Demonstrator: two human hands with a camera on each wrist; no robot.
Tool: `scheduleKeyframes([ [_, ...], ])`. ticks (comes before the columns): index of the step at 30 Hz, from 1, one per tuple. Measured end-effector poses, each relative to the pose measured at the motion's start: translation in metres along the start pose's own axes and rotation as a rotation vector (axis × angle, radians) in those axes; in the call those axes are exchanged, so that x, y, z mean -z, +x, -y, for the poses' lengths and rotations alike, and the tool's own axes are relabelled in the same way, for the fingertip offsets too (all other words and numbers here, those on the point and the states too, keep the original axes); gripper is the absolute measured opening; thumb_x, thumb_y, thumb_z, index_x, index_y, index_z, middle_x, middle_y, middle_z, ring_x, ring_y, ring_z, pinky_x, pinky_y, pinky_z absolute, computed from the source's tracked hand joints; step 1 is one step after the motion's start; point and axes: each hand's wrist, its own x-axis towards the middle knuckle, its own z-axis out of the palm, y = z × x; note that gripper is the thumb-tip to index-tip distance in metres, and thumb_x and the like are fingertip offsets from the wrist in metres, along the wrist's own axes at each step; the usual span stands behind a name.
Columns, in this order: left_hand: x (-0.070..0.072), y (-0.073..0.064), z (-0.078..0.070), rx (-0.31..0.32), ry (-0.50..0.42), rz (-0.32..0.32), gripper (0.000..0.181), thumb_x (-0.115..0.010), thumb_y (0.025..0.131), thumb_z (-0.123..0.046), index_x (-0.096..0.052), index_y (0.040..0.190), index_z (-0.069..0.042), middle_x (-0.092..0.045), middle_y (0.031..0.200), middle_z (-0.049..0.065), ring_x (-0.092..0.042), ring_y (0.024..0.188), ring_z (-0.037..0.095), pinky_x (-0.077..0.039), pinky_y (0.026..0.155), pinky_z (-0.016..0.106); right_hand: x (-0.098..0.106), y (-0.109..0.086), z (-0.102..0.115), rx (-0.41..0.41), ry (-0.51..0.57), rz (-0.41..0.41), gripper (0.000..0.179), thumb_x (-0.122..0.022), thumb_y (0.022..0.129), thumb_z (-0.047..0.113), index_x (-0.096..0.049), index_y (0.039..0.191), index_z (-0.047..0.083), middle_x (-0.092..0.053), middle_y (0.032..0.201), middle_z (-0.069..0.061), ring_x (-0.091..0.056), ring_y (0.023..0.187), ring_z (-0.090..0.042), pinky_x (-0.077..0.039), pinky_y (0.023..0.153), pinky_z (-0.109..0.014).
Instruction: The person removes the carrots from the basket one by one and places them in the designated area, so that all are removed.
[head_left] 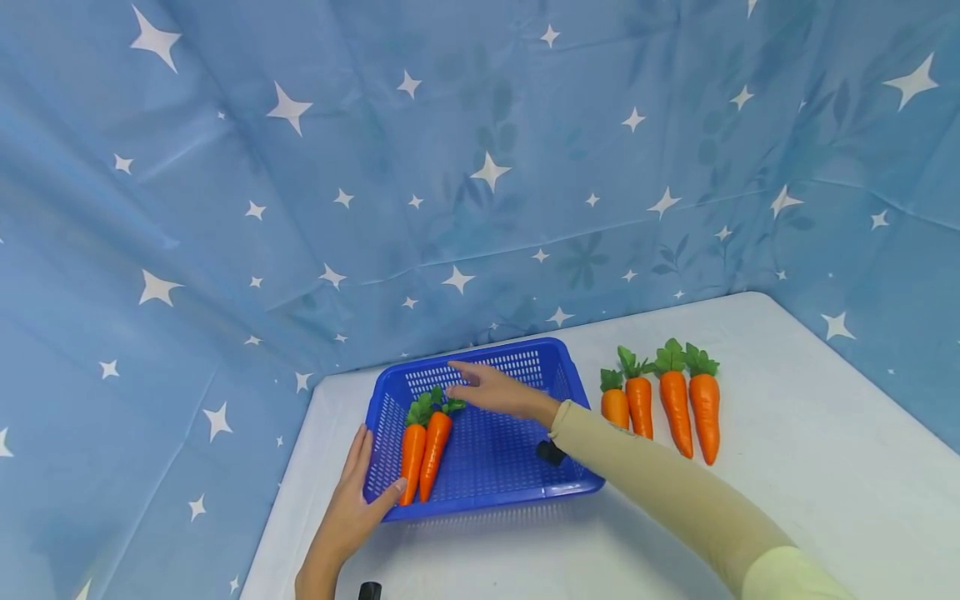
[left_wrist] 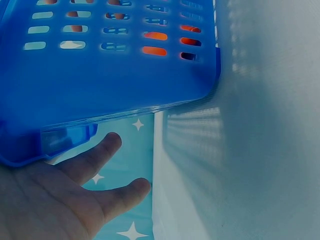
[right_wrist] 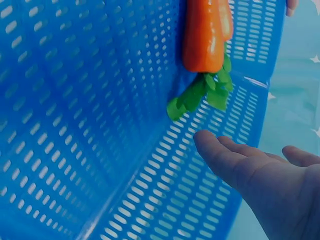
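While a sleeve half-hides carrots, left hand and right hand have fingers spread.

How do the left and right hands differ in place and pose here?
The left hand sits at the basket's near-left corner; the right hand hovers over its interior. In the head view, the left hand's fingers point forward, the right hand's leftward. Both have fingers extended, and neither grips a carrot.
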Motion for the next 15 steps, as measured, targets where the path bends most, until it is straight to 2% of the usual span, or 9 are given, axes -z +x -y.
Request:
scheduleKeyframes([
  [10,0.0,-0.001,-0.001,0.0,-0.002,0.002,0.104,-0.067,0.097,-0.052,-0.012,0.172,-0.004,-0.001,0.179,0.016,-0.015,0.159,0.051,-0.026,0.113,0.075,-0.013,0.008,-0.011,-0.073,0.013,0.009,0.069,-0.063,0.108,0.035,-0.038,0.167,0.01,-0.041,0.166,-0.024,-0.039,0.153,-0.042,-0.036,0.119,-0.063],
  [15,0.0,-0.001,-0.002,-0.001,0.003,-0.002,0.104,-0.068,0.097,-0.051,-0.013,0.171,-0.002,-0.002,0.179,0.017,-0.016,0.159,0.052,-0.027,0.113,0.074,-0.019,0.008,-0.01,-0.119,0.04,0.021,0.069,-0.065,0.107,0.034,-0.04,0.166,0.009,-0.044,0.163,-0.024,-0.044,0.149,-0.044,-0.042,0.115,-0.065],
])
